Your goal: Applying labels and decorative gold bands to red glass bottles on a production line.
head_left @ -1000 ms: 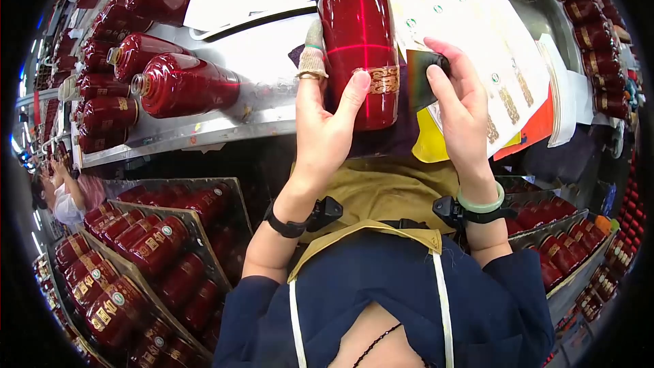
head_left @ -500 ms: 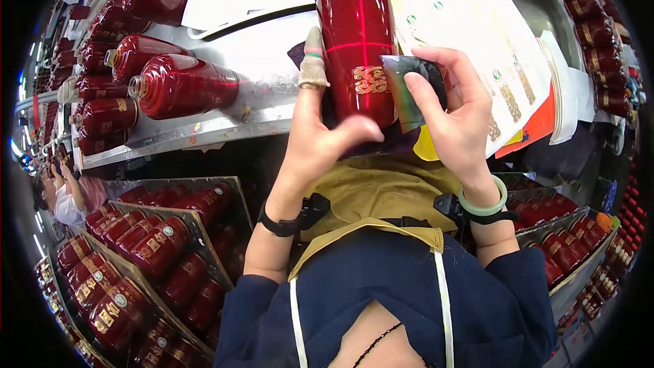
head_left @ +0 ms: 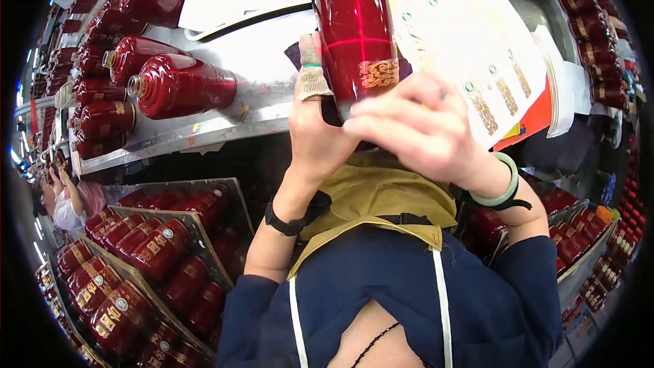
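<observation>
A deep red glass bottle [head_left: 354, 20] lies on its back on the worktable, neck pointing away from me, with a bright red laser cross on it. A gold ornamental decal [head_left: 379, 73] shows on its lower right part. My left hand [head_left: 317, 129] grips the bottle's left side and base; a beige cloth cot covers a finger. My right hand [head_left: 426, 126] is over the base's lower right, fingers bent and partly blurred, its fingertips close to the left thumb. Whatever it holds is hidden. A dark purple cloth [head_left: 294, 54] shows beside the bottle.
Sheets of gold decals [head_left: 470, 41] cover the table on the right. More red bottles [head_left: 180, 85] lie at the left on the metal tabletop [head_left: 259, 54]. Crates of bottles [head_left: 160, 245] stand low on the left, with another crate [head_left: 572, 238] low on the right. A person sits at the far left.
My right hand has moved left and across the bottle's base, and the dark iridescent card it held is out of sight. The bottle's gold decal now sits farther right and looks wider.
</observation>
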`<state>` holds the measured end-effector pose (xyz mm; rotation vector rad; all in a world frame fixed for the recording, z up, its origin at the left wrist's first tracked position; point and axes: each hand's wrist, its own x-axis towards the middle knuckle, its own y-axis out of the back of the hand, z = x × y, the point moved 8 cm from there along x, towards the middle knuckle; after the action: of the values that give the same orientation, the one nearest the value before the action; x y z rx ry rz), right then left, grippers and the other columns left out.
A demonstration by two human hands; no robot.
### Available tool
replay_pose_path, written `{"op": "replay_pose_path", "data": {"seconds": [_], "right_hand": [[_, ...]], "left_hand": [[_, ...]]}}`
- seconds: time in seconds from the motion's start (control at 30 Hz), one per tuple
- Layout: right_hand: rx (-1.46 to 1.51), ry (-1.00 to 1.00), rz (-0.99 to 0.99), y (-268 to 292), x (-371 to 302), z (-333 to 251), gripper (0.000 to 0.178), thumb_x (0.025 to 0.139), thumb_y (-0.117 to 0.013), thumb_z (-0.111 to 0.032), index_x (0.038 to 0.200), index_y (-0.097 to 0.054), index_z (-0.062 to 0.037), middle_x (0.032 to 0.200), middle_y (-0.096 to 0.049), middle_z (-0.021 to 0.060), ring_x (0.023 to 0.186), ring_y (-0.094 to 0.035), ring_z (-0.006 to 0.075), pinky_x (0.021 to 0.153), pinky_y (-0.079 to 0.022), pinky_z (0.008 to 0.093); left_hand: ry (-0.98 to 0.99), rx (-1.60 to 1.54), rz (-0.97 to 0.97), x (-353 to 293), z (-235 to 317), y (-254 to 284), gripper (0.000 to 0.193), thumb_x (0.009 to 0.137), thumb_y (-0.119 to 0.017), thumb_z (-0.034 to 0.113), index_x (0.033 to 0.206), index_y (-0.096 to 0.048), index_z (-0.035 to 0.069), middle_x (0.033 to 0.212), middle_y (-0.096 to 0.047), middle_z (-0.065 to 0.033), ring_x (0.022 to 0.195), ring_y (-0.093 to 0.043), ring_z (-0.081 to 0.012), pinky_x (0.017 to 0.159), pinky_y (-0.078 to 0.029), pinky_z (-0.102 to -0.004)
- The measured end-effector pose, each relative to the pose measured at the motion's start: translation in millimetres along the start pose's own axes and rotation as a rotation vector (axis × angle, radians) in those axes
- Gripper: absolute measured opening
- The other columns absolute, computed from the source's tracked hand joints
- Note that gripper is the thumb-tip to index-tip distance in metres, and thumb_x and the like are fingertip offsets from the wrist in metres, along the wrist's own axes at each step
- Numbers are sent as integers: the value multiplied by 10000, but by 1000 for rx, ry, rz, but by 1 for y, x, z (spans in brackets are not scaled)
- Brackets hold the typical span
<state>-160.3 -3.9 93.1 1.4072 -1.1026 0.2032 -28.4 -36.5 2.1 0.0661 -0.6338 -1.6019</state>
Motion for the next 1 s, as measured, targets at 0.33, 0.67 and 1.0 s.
{"op": "replay_pose_path", "data": {"seconds": [0.33,0.67,1.0], "right_hand": [[74,-156,-110,-10,17,21,225,764,-764,-10,960,-788,-118,973,-786,24,839,-710,175,797,-492,311],[63,-190,-59,-2,13,25,240,775,-792,-43,999,-793,-129,946,-778,28,806,-671,198,799,-495,332],[34,-305,49,-5,-6,52,218,800,-808,-107,1009,-764,-150,901,-743,9,756,-648,208,750,-469,369]], "left_hand": [[-142,48,144,-7,9,7,953,670,-940,87,1493,-477,-41,1450,-574,-186,1277,-554,-386,1096,-430,-457],[-132,36,94,-16,4,9,995,679,-963,140,1512,-461,-71,1494,-568,-226,1330,-572,-399,1102,-471,-441],[-91,-31,43,-17,-4,9,1009,719,-926,94,1559,-392,-70,1540,-514,-269,1389,-551,-400,1135,-459,-430]]}}
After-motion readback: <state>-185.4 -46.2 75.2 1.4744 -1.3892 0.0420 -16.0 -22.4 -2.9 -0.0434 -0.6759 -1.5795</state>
